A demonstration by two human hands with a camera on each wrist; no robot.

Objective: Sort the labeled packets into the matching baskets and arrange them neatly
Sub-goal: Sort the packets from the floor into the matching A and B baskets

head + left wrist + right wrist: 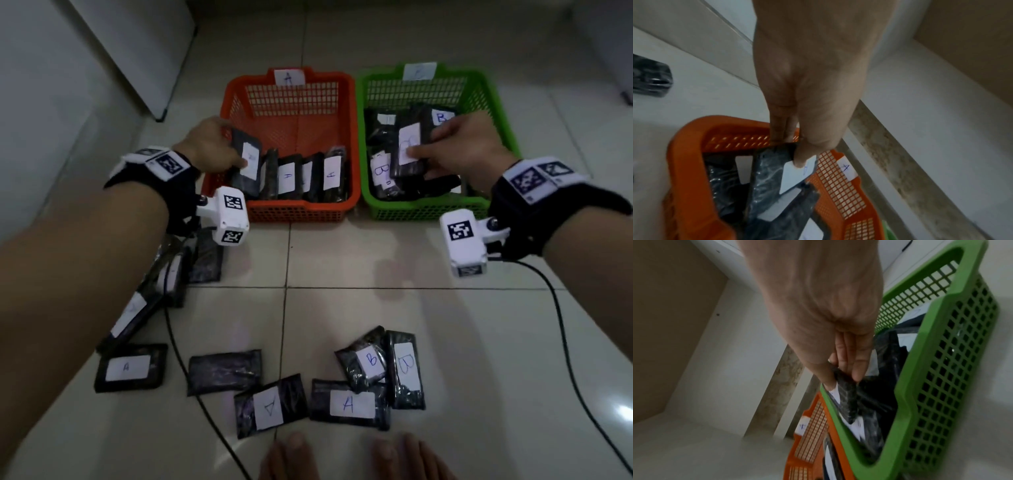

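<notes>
My left hand (219,145) pinches a black packet with a white label (247,161) over the left end of the orange basket marked A (349,113); thumb on the label (797,172), fingers behind. Several A packets (330,174) stand in a row along the basket's near wall. My right hand (455,147) pinches another labelled black packet (409,149) above the green basket marked B (493,102), which holds several B packets (380,169) in a loose heap. In the right wrist view thumb and fingers clamp the packet's edge (844,386).
Loose black packets lie on the tiled floor: labelled A (128,368), (349,404), labelled B (371,359), (406,365), a face-down one (224,371), and a pile under my left forearm (171,270). Cables (565,342) trail over the floor. My toes (294,452) show at the bottom edge.
</notes>
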